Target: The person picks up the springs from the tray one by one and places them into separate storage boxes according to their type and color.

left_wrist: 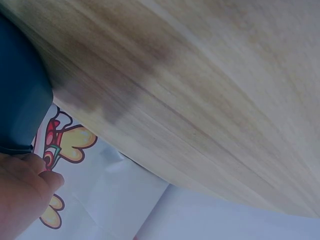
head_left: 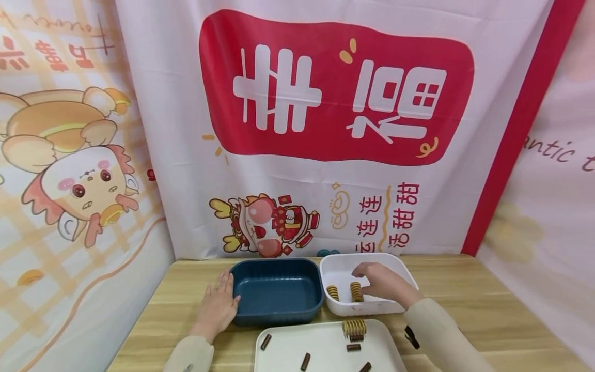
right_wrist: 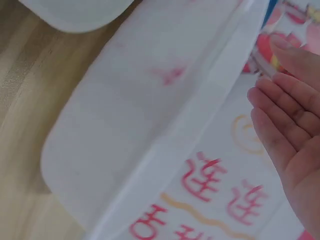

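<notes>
My left hand [head_left: 217,306] rests against the left side of a dark blue basin [head_left: 279,316], its fingers lying along the rim. In the left wrist view, those fingers [left_wrist: 35,172] touch the basin's edge. Over the white bin [head_left: 367,309], my right hand [head_left: 386,281] hangs with nothing in its grasp. The right wrist view shows its palm [right_wrist: 295,112] and loosely extended fingers. Inside the bin are two gold-and-dark ridged coils, a left coil [head_left: 332,293] and a right coil [head_left: 356,292]. The right coil lies just beneath the hand.
A cream tray [head_left: 283,356] in front holds a gold coil [head_left: 354,328] near its back edge and several small dark brown ridged pieces [head_left: 305,361]. All stand on a wood-grain table [head_left: 465,310]. Printed cloth [head_left: 162,129] hangs behind and at both sides.
</notes>
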`<act>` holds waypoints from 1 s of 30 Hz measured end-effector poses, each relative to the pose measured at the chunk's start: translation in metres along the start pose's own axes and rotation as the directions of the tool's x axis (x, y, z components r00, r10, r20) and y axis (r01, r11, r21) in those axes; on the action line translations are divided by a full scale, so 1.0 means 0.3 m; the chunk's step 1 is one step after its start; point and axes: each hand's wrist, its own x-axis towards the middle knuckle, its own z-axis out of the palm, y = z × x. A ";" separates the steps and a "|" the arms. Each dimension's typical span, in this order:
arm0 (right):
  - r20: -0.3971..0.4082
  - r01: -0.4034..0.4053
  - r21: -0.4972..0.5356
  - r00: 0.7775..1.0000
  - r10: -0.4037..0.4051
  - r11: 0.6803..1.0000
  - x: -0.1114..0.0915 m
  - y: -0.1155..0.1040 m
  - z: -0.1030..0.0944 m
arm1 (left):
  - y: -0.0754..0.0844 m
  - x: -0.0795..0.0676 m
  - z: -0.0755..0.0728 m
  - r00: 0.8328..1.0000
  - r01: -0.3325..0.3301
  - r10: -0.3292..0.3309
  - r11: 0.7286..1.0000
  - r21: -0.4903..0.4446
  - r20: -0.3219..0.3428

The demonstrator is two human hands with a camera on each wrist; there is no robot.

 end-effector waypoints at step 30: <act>-0.052 0.225 -0.271 0.968 -0.247 0.936 -0.163 -0.139 0.167 | -0.008 0.005 0.012 1.000 0.008 -0.008 1.000 -0.013 -0.001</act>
